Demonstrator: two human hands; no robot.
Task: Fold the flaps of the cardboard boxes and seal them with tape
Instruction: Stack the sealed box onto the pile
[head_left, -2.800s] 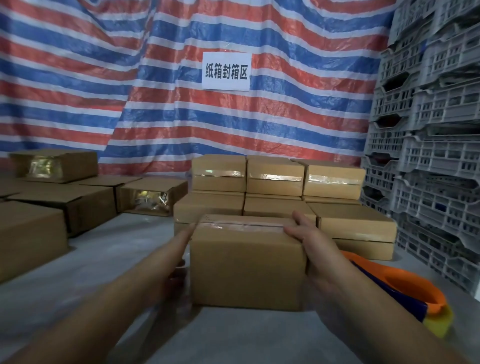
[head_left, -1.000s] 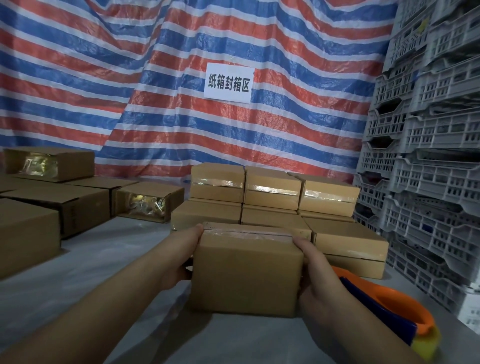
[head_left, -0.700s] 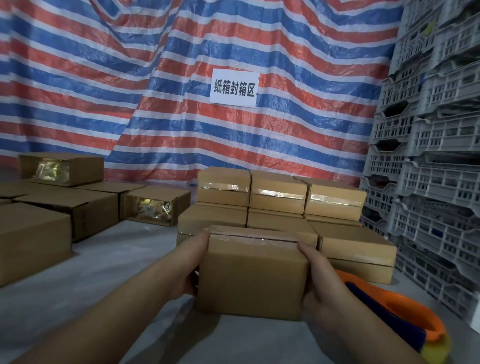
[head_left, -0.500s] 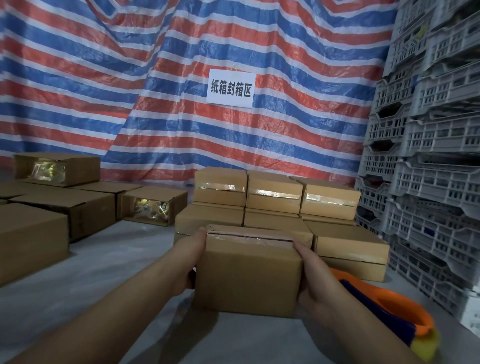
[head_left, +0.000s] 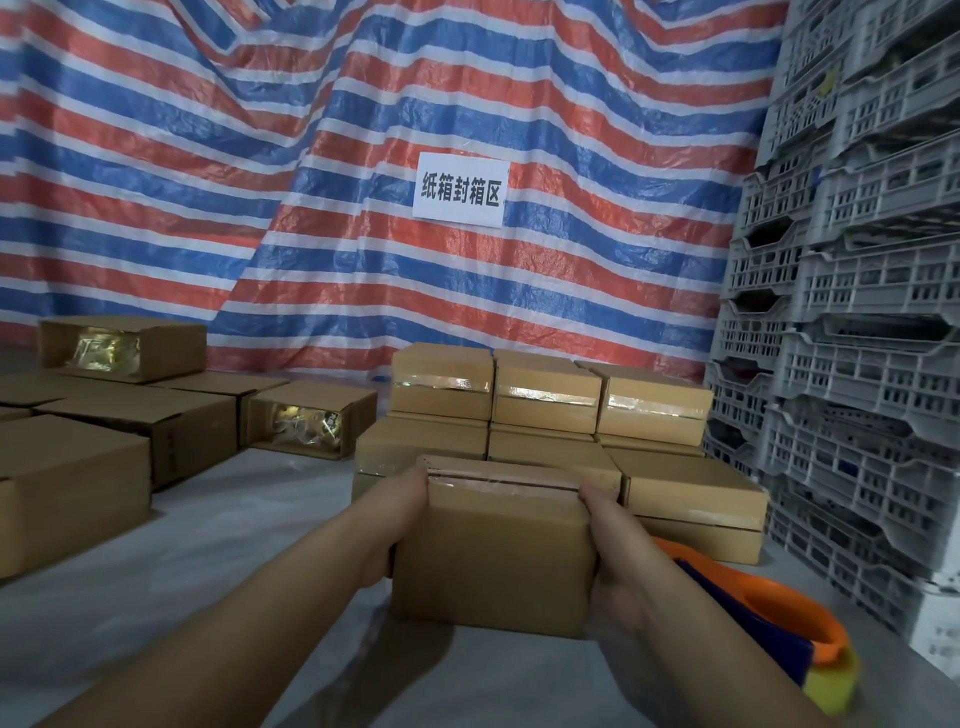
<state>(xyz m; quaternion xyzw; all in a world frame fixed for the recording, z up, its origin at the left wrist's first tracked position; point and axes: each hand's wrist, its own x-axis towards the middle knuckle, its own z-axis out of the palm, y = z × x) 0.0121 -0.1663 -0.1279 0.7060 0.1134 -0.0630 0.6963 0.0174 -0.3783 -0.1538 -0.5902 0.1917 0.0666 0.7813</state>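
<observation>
A striped tarp (head_left: 311, 182) in red, blue and white hangs across the whole back of the scene. A tall stack of grey plastic crates (head_left: 852, 312) fills the right side. The grey tabletop (head_left: 208, 545) carries everything else.

On the left lie several cardboard boxes (head_left: 67, 493); two of them, the open boxes (head_left: 306, 421), lie on their sides and show something shiny and gold inside. At the centre rear stands a stack of sealed boxes (head_left: 545, 400), three across on top, each with a band of clear tape along its front, and more boxes under and in front of them.

The held box (head_left: 493, 551) sits closest to the camera, just in front of that stack, with clear tape along the seam of its folded top. It lies between both grips: the left hand (head_left: 395, 525) presses against its left end with the thumb up at the top edge and the fingers curled round behind the side, and the right hand (head_left: 613, 551) clasps the right end the same way, thumb at the top corner. Whether the box rests on the tabletop or is lifted off it cannot be told.

To the right of the right forearm lies an orange and blue tape dispenser (head_left: 779, 623) with a yellow part at its near end.

A white paper sign (head_left: 460, 190) on the tarp reads 纸箱封箱区.
</observation>
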